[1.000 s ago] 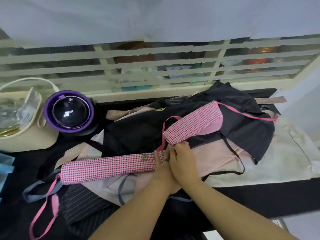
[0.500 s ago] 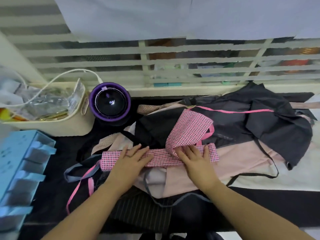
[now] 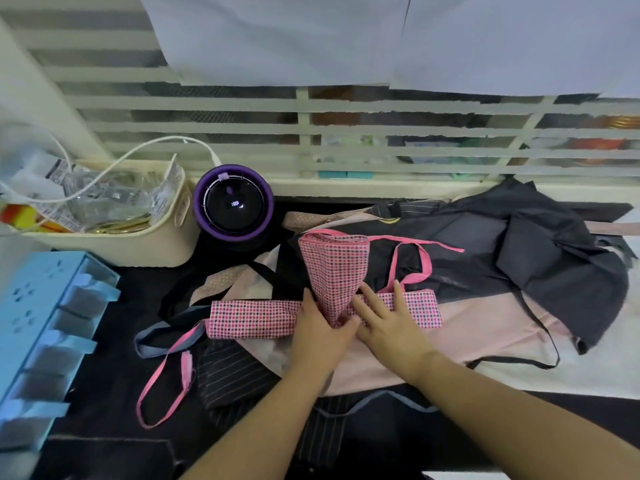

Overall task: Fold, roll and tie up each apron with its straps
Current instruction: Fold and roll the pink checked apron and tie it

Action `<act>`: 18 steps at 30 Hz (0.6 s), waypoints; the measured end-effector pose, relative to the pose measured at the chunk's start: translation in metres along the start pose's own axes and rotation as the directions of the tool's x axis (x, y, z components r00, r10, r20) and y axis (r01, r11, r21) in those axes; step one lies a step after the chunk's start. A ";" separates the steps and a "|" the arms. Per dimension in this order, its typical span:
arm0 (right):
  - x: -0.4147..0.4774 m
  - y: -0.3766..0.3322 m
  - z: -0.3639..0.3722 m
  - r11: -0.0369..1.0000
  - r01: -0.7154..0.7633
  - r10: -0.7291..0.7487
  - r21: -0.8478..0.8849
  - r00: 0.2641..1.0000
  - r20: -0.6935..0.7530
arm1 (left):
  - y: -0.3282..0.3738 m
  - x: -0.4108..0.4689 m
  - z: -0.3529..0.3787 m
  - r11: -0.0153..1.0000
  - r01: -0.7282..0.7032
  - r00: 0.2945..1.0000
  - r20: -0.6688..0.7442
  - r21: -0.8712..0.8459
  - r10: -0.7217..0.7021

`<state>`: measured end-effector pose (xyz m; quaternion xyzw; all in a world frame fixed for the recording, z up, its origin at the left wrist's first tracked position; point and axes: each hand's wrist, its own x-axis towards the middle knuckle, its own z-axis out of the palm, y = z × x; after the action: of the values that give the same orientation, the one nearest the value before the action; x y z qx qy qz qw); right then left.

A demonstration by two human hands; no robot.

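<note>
A pink checked apron (image 3: 254,318) lies folded into a long narrow band across the pile, with its bib part (image 3: 334,268) turned up and away from me in a tapering flap. My left hand (image 3: 320,329) presses on the band just left of the flap's narrow end. My right hand (image 3: 384,315) lies flat with fingers spread on the band's right half. One pink strap (image 3: 166,379) loops off the left end; another pink strap (image 3: 420,259) runs behind the flap to the right.
Under it lie a pale pink apron (image 3: 460,336), a dark grey apron (image 3: 540,261) and a striped dark one (image 3: 232,372). A purple round device (image 3: 232,204), a cream basket (image 3: 104,233) and a blue plastic rack (image 3: 38,337) stand at the left. A slatted window grille runs behind.
My left hand has slid right along the band to meet the right hand at the flap's base. The flap now stands more upright and pointed. The view has shifted slightly.
</note>
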<state>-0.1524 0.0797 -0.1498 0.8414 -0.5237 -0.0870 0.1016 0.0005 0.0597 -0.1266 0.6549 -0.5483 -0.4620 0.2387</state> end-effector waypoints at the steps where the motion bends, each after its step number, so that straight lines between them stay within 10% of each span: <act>1: 0.001 0.000 -0.001 1.000 -0.002 0.002 0.019 1.000 0.015 | 0.002 0.004 0.001 0.995 0.057 0.998 -0.025 -0.079 -0.060; 6: -0.001 -0.006 0.000 0.993 -0.062 0.050 0.100 0.992 0.115 | -0.006 0.018 -0.002 0.863 0.210 0.953 -0.101 -0.459 -0.286; 12: -0.008 -0.003 0.006 0.987 -0.057 0.042 0.151 0.994 0.102 | -0.010 0.007 -0.029 0.436 0.262 0.909 0.069 -0.861 -0.411; 18: -0.011 0.000 0.018 0.978 -0.037 0.033 0.203 0.999 0.023 | -0.023 -0.010 -0.065 0.602 0.196 0.954 0.008 -0.774 -0.301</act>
<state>-0.1620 0.0883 -0.1670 0.8370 -0.5457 -0.0396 0.0113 0.0689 0.0628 -0.1116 0.5885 -0.1877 -0.6377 0.4602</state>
